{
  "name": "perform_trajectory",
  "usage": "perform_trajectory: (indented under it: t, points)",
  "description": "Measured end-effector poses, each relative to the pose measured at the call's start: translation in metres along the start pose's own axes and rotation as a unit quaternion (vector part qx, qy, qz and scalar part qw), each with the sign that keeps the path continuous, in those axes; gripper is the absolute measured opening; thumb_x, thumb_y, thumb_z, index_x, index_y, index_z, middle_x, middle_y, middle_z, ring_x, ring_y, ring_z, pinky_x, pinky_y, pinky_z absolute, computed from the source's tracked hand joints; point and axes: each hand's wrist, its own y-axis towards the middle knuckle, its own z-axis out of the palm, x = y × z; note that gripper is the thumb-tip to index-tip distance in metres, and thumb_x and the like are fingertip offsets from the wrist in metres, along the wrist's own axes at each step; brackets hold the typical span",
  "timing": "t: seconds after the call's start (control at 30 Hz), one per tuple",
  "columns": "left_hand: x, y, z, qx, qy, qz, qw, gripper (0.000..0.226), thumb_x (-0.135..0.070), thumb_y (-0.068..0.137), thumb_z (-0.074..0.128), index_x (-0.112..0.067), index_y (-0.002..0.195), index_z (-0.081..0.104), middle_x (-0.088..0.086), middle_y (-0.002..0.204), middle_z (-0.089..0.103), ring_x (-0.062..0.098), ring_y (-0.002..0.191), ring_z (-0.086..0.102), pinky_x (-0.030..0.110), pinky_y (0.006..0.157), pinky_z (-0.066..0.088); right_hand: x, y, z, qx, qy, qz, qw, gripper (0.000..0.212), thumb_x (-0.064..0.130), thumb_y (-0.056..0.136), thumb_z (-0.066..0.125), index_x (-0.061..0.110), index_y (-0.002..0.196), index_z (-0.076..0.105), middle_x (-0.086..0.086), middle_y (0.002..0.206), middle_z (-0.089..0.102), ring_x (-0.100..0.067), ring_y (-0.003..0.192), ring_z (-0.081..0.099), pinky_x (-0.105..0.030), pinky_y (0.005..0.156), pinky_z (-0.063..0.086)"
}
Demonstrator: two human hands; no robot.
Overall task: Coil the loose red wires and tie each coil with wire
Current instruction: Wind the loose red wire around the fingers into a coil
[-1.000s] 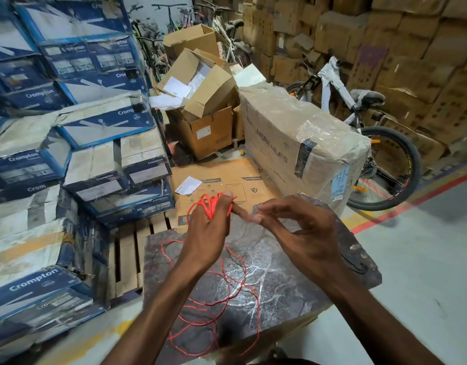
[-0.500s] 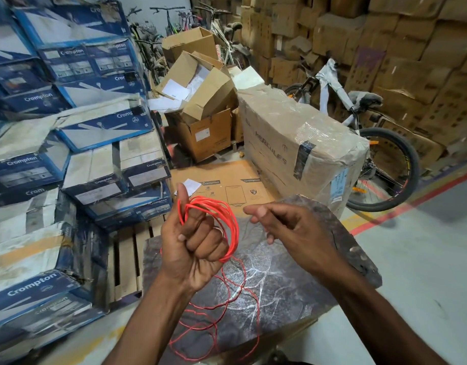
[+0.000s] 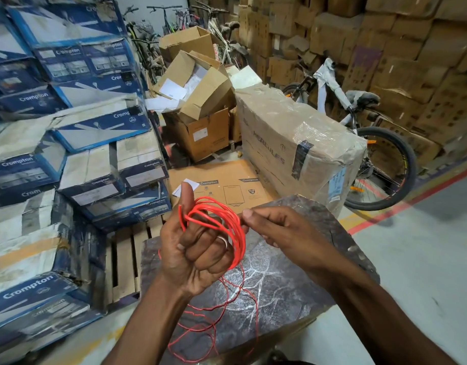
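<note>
Over dark bench [image 3: 300, 283] by stacked boxes [image 3: 76, 164]: gripping red coil [image 3: 228, 219] in left hand [image 3: 198, 255] to keep loops together, pinching its edge with right hand [image 3: 282, 230] to wind on loose wire [image 3: 228, 299].

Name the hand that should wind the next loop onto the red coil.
Right, likely: the left hand grips the coil, while the right hand pinches the wire at its edge.

A dark stone slab [image 3: 300, 291], scratched with pale lines, is the work surface. Loose loops of red wire [image 3: 216, 312] lie tangled on its near left part, reaching toward the front edge.
</note>
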Motion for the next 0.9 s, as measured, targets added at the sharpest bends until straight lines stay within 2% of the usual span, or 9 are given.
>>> perform_trajectory:
  t: [0.07,0.13,0.27,0.33,0.37,0.43,0.53,0.73,0.9]
  points:
    - [0.0,0.0,-0.002,-0.007,0.002,-0.007,1.0,0.07,-0.059,0.105,0.022,-0.021,0.046,0.022,-0.002,0.037,0.012,0.012,0.034,0.01,0.027,0.042,0.011,-0.001,0.001,0.0,0.005,0.004,-0.007,1.0,0.032,0.014,0.106,0.048,-0.011,0.098,0.068,0.024,0.052,0.058,0.013,0.057,0.056,-0.003,0.064,0.041]
    - [0.001,0.001,-0.006,-0.016,0.004,-0.012,1.0,0.07,-0.057,0.105,0.025,-0.02,0.046,0.023,-0.002,0.037,0.013,0.012,0.034,0.011,0.027,0.042,0.011,-0.003,0.003,0.0,-0.003,0.016,-0.015,1.0,0.03,0.016,0.105,0.05,-0.004,0.094,0.069,0.022,0.055,0.056,0.01,0.058,0.054,-0.005,0.063,0.041]
    - [0.0,0.006,-0.016,-0.046,0.005,-0.012,0.999,0.07,-0.056,0.105,0.025,-0.018,0.047,0.025,-0.002,0.038,0.014,0.012,0.035,0.01,0.027,0.042,0.01,-0.002,0.002,-0.001,-0.007,0.04,-0.031,0.999,0.05,0.04,0.099,0.056,-0.008,0.094,0.066,0.013,0.066,0.052,0.001,0.061,0.04,-0.016,0.062,0.034]
    - [-0.002,0.009,-0.019,-0.075,0.008,-0.006,0.997,0.068,-0.055,0.105,0.03,-0.019,0.047,0.03,-0.001,0.038,0.014,0.012,0.036,0.01,0.027,0.042,0.01,0.001,0.0,-0.005,0.0,0.05,-0.045,0.998,0.042,0.042,0.096,0.061,0.001,0.087,0.068,0.009,0.064,0.057,0.005,0.064,0.047,-0.012,0.068,0.038]
    - [-0.003,0.01,-0.019,-0.093,0.012,-0.001,0.996,0.066,-0.055,0.104,0.033,-0.02,0.049,0.033,-0.001,0.037,0.014,0.013,0.035,0.012,0.027,0.042,0.01,0.001,-0.001,-0.006,0.005,0.047,-0.048,0.998,0.04,0.044,0.094,0.067,0.005,0.09,0.07,0.001,0.067,0.062,0.001,0.071,0.052,-0.014,0.076,0.04]
    - [-0.004,0.014,-0.019,-0.142,0.033,0.013,0.989,0.064,-0.056,0.102,0.036,-0.021,0.049,0.035,-0.001,0.037,0.019,0.015,0.033,0.017,0.026,0.04,0.012,0.001,0.0,-0.01,-0.003,0.023,-0.05,0.998,0.046,0.05,0.082,0.077,0.007,0.098,0.074,-0.017,0.083,0.065,-0.017,0.083,0.051,-0.034,0.083,0.038]
    - [-0.002,0.019,-0.016,-0.207,0.061,0.024,0.976,0.065,-0.06,0.1,0.035,-0.023,0.046,0.032,-0.002,0.035,0.019,0.015,0.032,0.017,0.024,0.038,0.014,-0.003,0.004,-0.013,-0.034,0.021,-0.047,0.998,0.047,0.05,0.074,0.08,0.009,0.098,0.076,-0.008,0.086,0.067,-0.02,0.084,0.051,-0.04,0.082,0.038]
    - [0.002,0.027,-0.013,-0.277,0.069,0.048,0.957,0.075,-0.061,0.102,0.034,-0.019,0.041,0.041,-0.003,0.03,0.02,0.012,0.028,0.016,0.022,0.033,0.015,-0.01,0.008,-0.018,-0.03,0.025,-0.059,0.997,0.018,0.028,0.093,0.074,0.01,0.092,0.077,-0.006,0.085,0.068,-0.018,0.085,0.055,-0.037,0.086,0.044]
    - [0.006,0.034,-0.012,-0.395,0.12,0.08,0.907,0.068,-0.064,0.095,0.043,-0.019,0.044,0.039,-0.004,0.031,0.023,0.009,0.031,0.031,0.02,0.036,0.029,-0.02,0.015,-0.016,-0.067,0.036,-0.065,0.995,0.025,0.019,0.097,0.066,-0.004,0.088,0.071,0.011,0.063,0.057,0.004,0.061,0.047,-0.013,0.065,0.039]
